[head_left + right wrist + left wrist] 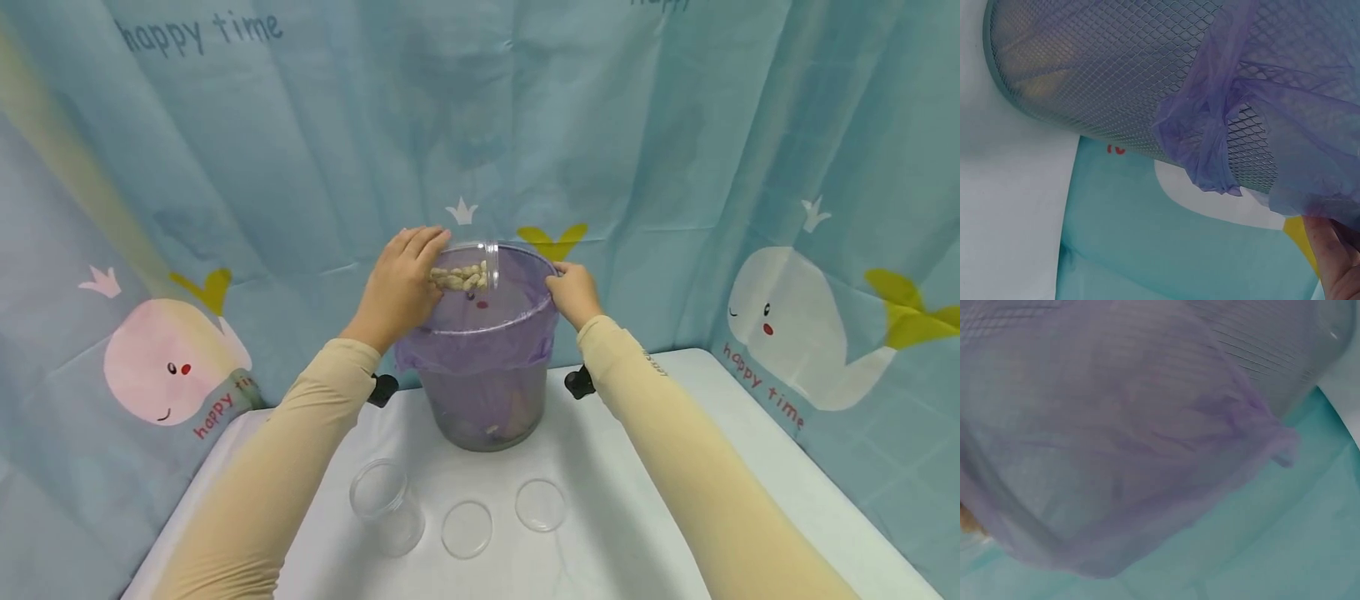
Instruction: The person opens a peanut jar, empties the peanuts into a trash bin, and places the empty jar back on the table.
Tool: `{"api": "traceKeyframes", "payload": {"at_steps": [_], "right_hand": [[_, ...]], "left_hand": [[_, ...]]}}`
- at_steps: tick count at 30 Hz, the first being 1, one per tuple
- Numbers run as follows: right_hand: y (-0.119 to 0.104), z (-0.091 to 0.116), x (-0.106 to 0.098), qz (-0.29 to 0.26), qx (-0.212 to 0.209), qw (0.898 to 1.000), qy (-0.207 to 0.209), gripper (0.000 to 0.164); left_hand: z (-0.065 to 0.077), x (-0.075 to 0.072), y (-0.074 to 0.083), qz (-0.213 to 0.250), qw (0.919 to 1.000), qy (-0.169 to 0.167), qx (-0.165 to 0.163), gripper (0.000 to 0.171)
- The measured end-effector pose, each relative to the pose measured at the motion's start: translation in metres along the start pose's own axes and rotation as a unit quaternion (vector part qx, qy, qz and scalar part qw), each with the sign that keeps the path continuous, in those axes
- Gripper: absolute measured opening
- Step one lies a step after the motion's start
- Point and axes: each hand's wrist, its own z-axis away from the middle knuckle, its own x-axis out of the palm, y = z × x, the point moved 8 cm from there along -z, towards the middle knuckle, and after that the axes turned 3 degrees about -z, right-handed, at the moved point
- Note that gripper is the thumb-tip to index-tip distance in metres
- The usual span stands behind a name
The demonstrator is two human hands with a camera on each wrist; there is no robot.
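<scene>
A clear plastic jar [491, 254] lies on its side over the bin's mouth, its opening toward the right. My left hand [399, 287] grips it from the left. Peanuts in their shells [461, 277] rest along its lower wall. Below stands a mesh waste bin [480, 421], lined with a thin purple bag [487, 354] folded over the rim. At the right of that rim my right hand [575, 294] pinches the edge and liner. In the right wrist view, fingers [1322, 247] show beside the bag. The left wrist view is mostly filled by purple liner [1135, 444].
On the white table [600, 517] in front of the bin stands another clear jar [400, 525]. Two round transparent lids [467, 530] lie to its right. A blue curtain [585, 125] with whale prints hangs behind and along both sides.
</scene>
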Motion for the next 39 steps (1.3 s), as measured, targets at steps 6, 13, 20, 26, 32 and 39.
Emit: {"api": "traceKeyframes", "payload": {"at_steps": [6,13,20,26,32,39], "right_hand": [[0.0,0.0,0.001,-0.005,0.005,1.0,-0.001,0.052],[-0.002,0.0,0.001,-0.006,0.001,1.0,-0.004,0.053],[-0.002,0.002,0.001,-0.007,0.004,1.0,-0.005,0.053],[-0.002,0.002,0.001,-0.005,0.0,1.0,-0.006,0.052],[-0.003,0.001,0.001,-0.009,-0.002,1.0,-0.002,0.052],[-0.003,0.002,0.0,0.007,0.0,1.0,-0.001,0.052]], "left_hand": [[0.002,0.005,0.002,-0.019,0.9992,-0.03,0.017,0.066],[-0.003,-0.004,0.0,-0.013,0.9999,-0.009,0.007,0.068],[0.0,0.006,0.004,-0.026,0.9987,-0.023,0.037,0.061],[-0.001,-0.007,-0.005,-0.013,0.9997,0.017,-0.008,0.066],[0.0,-0.002,-0.001,-0.025,0.9996,-0.011,0.011,0.067],[-0.002,-0.008,0.002,-0.019,0.9994,0.026,0.013,0.066]]}}
